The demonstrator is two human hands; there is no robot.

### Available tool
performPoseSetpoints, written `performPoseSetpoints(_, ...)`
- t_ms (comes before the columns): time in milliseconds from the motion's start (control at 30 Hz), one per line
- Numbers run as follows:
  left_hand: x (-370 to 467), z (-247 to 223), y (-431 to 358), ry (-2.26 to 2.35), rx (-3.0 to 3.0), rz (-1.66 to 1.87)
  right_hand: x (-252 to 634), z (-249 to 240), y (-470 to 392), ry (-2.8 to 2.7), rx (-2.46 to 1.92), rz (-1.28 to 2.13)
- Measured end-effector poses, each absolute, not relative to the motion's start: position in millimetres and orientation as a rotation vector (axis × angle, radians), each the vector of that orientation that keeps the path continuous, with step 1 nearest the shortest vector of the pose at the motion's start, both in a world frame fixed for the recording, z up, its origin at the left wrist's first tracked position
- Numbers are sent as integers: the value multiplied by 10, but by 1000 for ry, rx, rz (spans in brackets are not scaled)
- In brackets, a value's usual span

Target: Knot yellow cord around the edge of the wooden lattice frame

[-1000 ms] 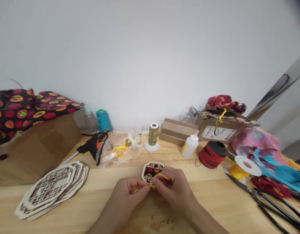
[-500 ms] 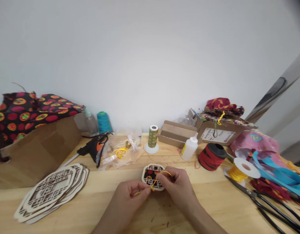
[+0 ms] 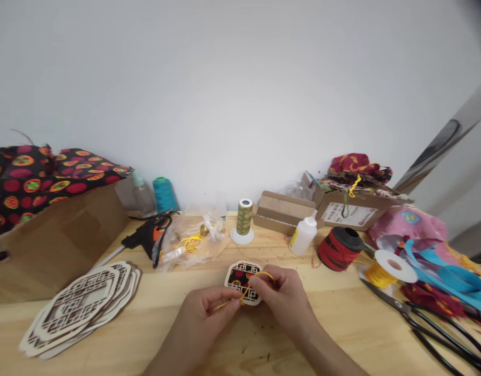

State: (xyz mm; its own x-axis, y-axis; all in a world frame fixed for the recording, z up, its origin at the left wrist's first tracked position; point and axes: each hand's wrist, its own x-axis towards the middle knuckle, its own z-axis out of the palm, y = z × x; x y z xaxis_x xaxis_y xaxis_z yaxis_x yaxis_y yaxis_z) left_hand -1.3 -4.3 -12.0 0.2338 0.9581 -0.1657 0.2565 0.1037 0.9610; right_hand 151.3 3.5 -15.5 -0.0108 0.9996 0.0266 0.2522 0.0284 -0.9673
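A small wooden lattice panel (image 3: pixel 231 271) backed with dark patterned fabric lies on the table in front of me. Over its near edge runs a yellow cord (image 3: pixel 246 292), with a small knot or loop by the panel's rim. My left hand (image 3: pixel 213 310) pinches the cord between thumb and forefinger just left of that knot. On the other side, my right hand (image 3: pixel 283 292) pinches the cord above the panel, and a loop of it curves over the fingers. Part of the panel's right side is hidden behind my right hand.
Stacked lattice panels (image 3: pixel 80 308), a glue gun (image 3: pixel 146 237) and a cardboard box (image 3: pixel 60 245) are left. Behind stand an olive thread spool (image 3: pixel 244 219) and a glue bottle (image 3: pixel 304 235). To the right are a red cord roll (image 3: pixel 339 249), yellow cord spool (image 3: pixel 381 274) and scissors (image 3: pixel 405 308).
Both hands keep their pinch on the cord, with hardly any movement. The whole view has shifted slightly.
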Motion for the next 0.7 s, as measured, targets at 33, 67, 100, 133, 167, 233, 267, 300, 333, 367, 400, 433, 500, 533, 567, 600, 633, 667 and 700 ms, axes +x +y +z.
performPoseSetpoints(33,-13,-120,-42,1253,1397,790,1513,-159,35,-1418,-1375,1052)
performPoseSetpoints(67,-14,-120,-40,1254,1406,787,1511,-162,36,-1416,-1380,1043)
performPoseSetpoints(100,-15,-122,-38,1251,1410,785,1508,-163,36,-1409,-1385,1036)
performPoseSetpoints(133,-15,-123,-36,1245,1410,785,1503,-164,36,-1400,-1390,1035)
performPoseSetpoints(167,-15,-124,-34,1239,1404,783,1497,-165,36,-1388,-1391,1037)
performPoseSetpoints(233,-13,-127,-31,1229,1382,782,1488,-165,38,-1363,-1391,1069)
performPoseSetpoints(267,-12,-128,-32,1230,1369,782,1486,-164,39,-1348,-1391,1093)
performPoseSetpoints(300,-10,-129,-34,1235,1352,781,1485,-162,41,-1334,-1390,1115)
performPoseSetpoints(333,-8,-129,-37,1242,1335,778,1487,-159,43,-1323,-1389,1132)
performPoseSetpoints(367,-6,-130,-42,1251,1318,773,1491,-155,44,-1317,-1390,1139)
performPoseSetpoints(400,-5,-129,-47,1259,1306,765,1494,-150,44,-1319,-1390,1136)
performPoseSetpoints(433,-6,-127,-52,1268,1300,756,1498,-145,44,-1326,-1390,1126)
performPoseSetpoints(500,-8,-114,-60,1282,1305,743,1501,-139,41,-1352,-1388,1111)
performPoseSetpoints(533,-10,-103,-63,1287,1310,735,1501,-138,38,-1362,-1385,1110)
performPoseSetpoints(567,-12,-89,-65,1291,1313,725,1500,-137,34,-1371,-1379,1111)
performPoseSetpoints(600,-13,-73,-66,1294,1309,717,1498,-137,29,-1381,-1371,1111)
performPoseSetpoints(633,-13,-58,-66,1296,1303,708,1497,-136,23,-1393,-1361,1105)
performPoseSetpoints(667,-12,-45,-65,1296,1298,698,1497,-133,17,-1406,-1350,1093)
performPoseSetpoints(700,-10,-35,-64,1299,1296,691,1498,-130,12,-1420,-1340,1079)
